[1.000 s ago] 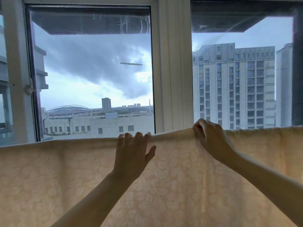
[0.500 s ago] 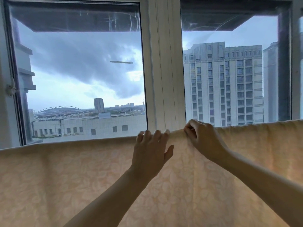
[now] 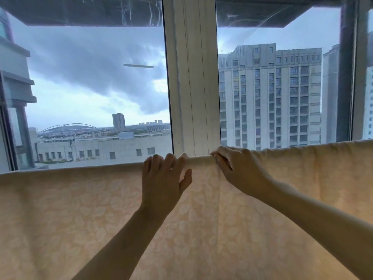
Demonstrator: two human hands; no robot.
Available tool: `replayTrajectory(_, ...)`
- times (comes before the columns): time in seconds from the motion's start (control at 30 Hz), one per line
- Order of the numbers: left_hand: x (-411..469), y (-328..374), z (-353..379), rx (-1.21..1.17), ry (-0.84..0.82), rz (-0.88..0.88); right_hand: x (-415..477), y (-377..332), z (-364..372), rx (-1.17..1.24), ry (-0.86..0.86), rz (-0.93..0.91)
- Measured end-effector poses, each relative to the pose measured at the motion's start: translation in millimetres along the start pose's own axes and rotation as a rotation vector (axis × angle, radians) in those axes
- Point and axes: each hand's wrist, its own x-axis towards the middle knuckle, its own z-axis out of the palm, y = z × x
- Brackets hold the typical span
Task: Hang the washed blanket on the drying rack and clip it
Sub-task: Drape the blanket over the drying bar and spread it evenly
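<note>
A pale peach blanket (image 3: 80,215) with a leaf pattern hangs over a horizontal rack bar that it hides, filling the lower half of the view. My left hand (image 3: 163,178) lies against the blanket just below its top fold, fingers straight and reaching over the edge. Close to its right, my right hand (image 3: 236,168) has its fingers curled over the top fold and grips the cloth there. Between the hands the fold (image 3: 201,160) is drawn tight and round. No clip is in view.
Right behind the blanket stands a window with a thick white centre post (image 3: 191,77). Glass panes (image 3: 90,87) on both sides show clouds and tall buildings. A darker frame (image 3: 346,77) runs down at the far right.
My left hand has slid right along the top fold until it is close to my right hand. The view has shifted left, so the window post sits more central.
</note>
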Motion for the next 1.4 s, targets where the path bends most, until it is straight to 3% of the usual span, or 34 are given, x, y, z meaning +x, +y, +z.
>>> replayTrajectory(0.2,0,-4,-12,0.054,-0.053,-0.011,-12,35,-28,-0.070,0.011,-0.085)
replayTrajectory(0.37,2,4,-19,0.087,-0.121,-0.033,-18,59,-37,0.059,0.003,-0.103)
replayTrajectory(0.57,5,10,-28,0.098,-0.234,-0.065,-12,63,-36,0.154,0.016,0.001)
replayTrajectory(0.8,8,20,-39,0.068,-0.262,-0.054,-14,76,-64,0.076,0.075,0.101)
replayTrajectory(0.97,18,53,-41,0.033,-0.296,-0.141,-22,89,-64,0.062,0.030,0.036)
replayTrajectory(1.13,29,93,-31,-0.043,-0.280,-0.031,-21,92,-64,0.087,0.009,-0.003)
replayTrajectory(1.4,34,112,-10,0.070,-0.266,-0.074,-23,109,-74,0.152,-0.015,-0.034)
